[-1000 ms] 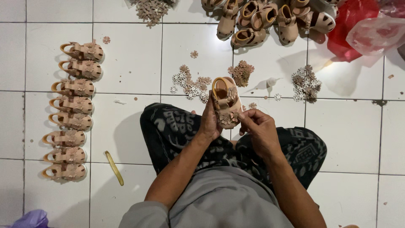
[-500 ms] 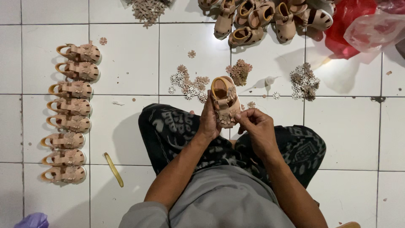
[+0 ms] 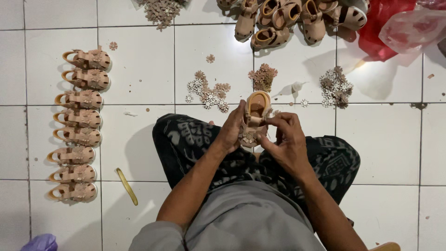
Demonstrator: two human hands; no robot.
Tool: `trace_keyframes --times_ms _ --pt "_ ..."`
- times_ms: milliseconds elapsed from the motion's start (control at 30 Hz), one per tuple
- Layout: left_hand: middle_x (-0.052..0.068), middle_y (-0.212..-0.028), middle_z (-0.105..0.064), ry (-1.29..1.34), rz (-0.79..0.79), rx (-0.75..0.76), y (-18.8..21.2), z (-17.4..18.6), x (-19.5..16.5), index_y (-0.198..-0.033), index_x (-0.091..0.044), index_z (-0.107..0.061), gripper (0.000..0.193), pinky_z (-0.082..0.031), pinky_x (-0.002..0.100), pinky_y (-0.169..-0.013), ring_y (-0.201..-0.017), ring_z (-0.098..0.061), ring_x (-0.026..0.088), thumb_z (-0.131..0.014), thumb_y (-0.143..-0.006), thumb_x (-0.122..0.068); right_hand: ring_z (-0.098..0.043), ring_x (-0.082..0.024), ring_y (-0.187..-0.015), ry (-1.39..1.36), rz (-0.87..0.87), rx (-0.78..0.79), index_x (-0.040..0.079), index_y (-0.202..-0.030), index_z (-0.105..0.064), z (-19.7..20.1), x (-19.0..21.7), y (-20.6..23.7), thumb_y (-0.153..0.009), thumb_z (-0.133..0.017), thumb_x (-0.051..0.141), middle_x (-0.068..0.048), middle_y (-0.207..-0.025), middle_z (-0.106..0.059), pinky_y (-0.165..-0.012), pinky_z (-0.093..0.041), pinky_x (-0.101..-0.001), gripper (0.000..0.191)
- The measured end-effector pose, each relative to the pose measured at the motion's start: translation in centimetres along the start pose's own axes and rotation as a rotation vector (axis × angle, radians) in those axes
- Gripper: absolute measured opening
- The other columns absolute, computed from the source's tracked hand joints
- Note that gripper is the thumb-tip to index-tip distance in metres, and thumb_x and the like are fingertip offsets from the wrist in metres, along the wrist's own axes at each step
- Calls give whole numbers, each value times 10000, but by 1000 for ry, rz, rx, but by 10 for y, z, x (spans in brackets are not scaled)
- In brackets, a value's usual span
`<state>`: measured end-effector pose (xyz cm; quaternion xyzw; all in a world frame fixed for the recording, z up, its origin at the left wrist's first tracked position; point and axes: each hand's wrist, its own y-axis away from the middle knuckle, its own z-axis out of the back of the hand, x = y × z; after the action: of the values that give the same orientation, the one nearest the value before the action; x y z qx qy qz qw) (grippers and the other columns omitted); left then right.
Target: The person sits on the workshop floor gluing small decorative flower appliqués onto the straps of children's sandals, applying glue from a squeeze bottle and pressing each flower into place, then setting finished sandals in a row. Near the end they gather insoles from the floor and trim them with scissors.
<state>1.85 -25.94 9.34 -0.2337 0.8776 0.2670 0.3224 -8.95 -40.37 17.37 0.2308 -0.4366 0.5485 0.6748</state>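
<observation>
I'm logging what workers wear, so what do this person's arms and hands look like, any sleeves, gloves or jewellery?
Both forearms are bare. Grey short sleeves end near the elbows, the left sleeve showing at the bottom edge. The left hand and right hand wear no gloves, and no rings, watch or bracelets are visible.

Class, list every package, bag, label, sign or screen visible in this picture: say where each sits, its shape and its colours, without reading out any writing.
Red plastic bag: top right on the tiled floor, crumpled, glossy red.
Clear pinkish plastic bag: top right corner, lying over the red one, translucent and wrinkled.
Purple plastic bag: bottom left corner, only a crumpled edge shows.
No labels, signs or screens are in view.
</observation>
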Motion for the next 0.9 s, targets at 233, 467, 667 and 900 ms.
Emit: trace_keyframes --times_ms 233,467,667,900 --pt "154 -1060 -716 -177 154 70 -3 -1 -6 -1340 23 -546 734 -665 288 -658 -797 -745 161 -403 -1018 -621 -617 -123 -630 3 -144 266 22 -1007 -722 10 -10 4 -847 -831 226 -66 -940 -681 -531 -512 -294 281" --pt "141 -996 -694 -210 225 71 0 4 7 -1311 45 -571 668 -629 278 -587 -725 -701 155 -443 -1065 -562 -584 -136 -636 -110 -174 376 -11 -863 -663 1 -19 26 -962 -706 232 -83 -823 -607 -536 -470 -317 266" --pt "139 -1004 -701 -258 287 79 1 7 14 -1277 43 -568 661 -648 285 -628 -757 -722 159 -425 -1048 -561 -555 -101 -602 -242 -259 481 -7 -937 -683 1 -31 33 -939 -705 243 -40 -765 -620 -489 -440 -291 251" --pt "132 -1041 -706 -277 349 86 -5 14 25 -1299 19 -553 611 -653 284 -687 -816 -725 150 -396 -1055 -518 -518 -101 -542 -375 -540 445 -9 -877 -726 -10 -44 49 -919 -746 253 -28 -639 -593 -464 -401 -280 266"
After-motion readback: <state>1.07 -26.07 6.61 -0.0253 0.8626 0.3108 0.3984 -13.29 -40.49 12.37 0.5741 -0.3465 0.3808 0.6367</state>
